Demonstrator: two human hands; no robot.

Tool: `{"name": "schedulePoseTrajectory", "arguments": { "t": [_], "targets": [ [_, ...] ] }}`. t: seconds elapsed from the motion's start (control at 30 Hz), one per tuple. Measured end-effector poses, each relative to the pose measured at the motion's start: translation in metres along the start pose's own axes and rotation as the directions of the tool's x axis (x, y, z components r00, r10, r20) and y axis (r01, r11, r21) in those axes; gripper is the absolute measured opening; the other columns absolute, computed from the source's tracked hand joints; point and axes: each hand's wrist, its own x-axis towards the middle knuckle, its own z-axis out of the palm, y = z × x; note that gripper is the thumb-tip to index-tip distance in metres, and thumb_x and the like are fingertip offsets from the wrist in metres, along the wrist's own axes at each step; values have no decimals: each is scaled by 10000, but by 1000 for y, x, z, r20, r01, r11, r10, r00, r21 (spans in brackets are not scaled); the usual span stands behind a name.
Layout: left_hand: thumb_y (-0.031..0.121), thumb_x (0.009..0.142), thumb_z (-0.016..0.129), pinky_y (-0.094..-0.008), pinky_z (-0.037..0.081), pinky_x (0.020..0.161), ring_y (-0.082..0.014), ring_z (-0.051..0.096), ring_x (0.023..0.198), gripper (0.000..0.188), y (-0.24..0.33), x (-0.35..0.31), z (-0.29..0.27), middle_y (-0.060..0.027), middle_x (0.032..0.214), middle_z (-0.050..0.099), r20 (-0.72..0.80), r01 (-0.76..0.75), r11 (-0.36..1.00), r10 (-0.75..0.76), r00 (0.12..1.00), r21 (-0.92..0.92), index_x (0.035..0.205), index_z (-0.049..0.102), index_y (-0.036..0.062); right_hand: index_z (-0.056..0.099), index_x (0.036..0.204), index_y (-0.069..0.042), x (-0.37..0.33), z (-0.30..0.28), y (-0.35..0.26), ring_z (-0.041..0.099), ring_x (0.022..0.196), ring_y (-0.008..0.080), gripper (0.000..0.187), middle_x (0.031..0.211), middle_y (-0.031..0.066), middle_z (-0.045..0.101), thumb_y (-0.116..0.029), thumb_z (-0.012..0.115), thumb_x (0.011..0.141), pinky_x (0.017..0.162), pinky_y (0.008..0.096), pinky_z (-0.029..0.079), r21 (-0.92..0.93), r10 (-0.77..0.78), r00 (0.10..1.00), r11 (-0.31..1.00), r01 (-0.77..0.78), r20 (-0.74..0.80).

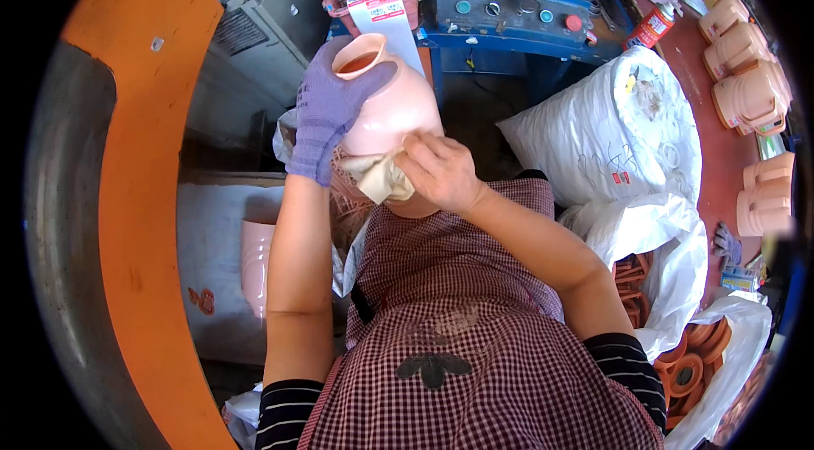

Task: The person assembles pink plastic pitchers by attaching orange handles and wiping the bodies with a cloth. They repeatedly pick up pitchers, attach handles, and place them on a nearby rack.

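A glossy pale pink plastic jug (398, 111) is tilted above my lap, its spout and reddish-brown inside facing the far left. My left hand (329, 107), in a purple knit glove, is wrapped round the jug's left side near the rim. Bare, my right hand (443, 170) pinches a crumpled cream cloth (379, 176) and presses it against the lower part of the jug. The jug's underside is partly hidden by the cloth and my fingers.
On the left, an orange machine frame (153, 102) curves past a grey surface bearing another pink jug (257, 263). A blue control panel (517, 13) stands ahead. White sacks (593, 132) and open bags of brown rings (687, 374) crowd the right, beside a table with several pink jugs (750, 98).
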Motion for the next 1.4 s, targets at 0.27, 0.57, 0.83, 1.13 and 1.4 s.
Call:
{"name": "schedulePoseTrajectory", "arguments": {
  "t": [0.27,0.57,0.83,1.13,1.4],
  "targets": [
    [260,716,845,-341,522,868,-209,657,985,572,13,-3,11,-135,1069,672,24,-13,1000,12,1000,28,1157,602,-11,626,841,-74,-14,3,-3,600,804,211,193,903,71,577,-213,607,710,686,326,530,-55,-25,998,998,22,-60],
    [250,723,843,-332,501,922,-220,630,1060,714,3,-1,4,-160,1156,651,-4,8,1000,-8,1000,4,1282,525,-61,663,877,-100,-112,-226,200,638,764,312,68,913,75,583,-81,609,840,645,410,512,-615,537,823,589,-524,-187],
    [62,744,744,-359,448,1014,-244,539,1202,786,32,-4,-8,-169,1353,533,125,23,988,-4,992,-154,1435,382,-31,726,1009,-97,-203,-340,253,658,981,359,261,1067,177,674,-101,506,869,850,440,531,-745,914,312,16,-667,-259],
    [174,598,848,-394,422,1038,-286,525,1224,1034,76,-61,35,-179,1357,508,284,-223,959,169,944,173,1460,313,-28,713,913,-72,-227,-252,254,638,1032,344,189,1033,167,678,-179,594,812,878,443,509,-838,994,79,107,-535,76],
    [134,559,880,-391,446,1018,-281,565,1168,1117,82,-74,41,-160,1279,565,263,-245,966,217,940,77,1464,249,-37,729,934,8,-296,-271,286,652,1015,380,323,1046,234,683,-263,617,798,888,450,518,-842,984,-1,153,-517,180]
  ]
}}
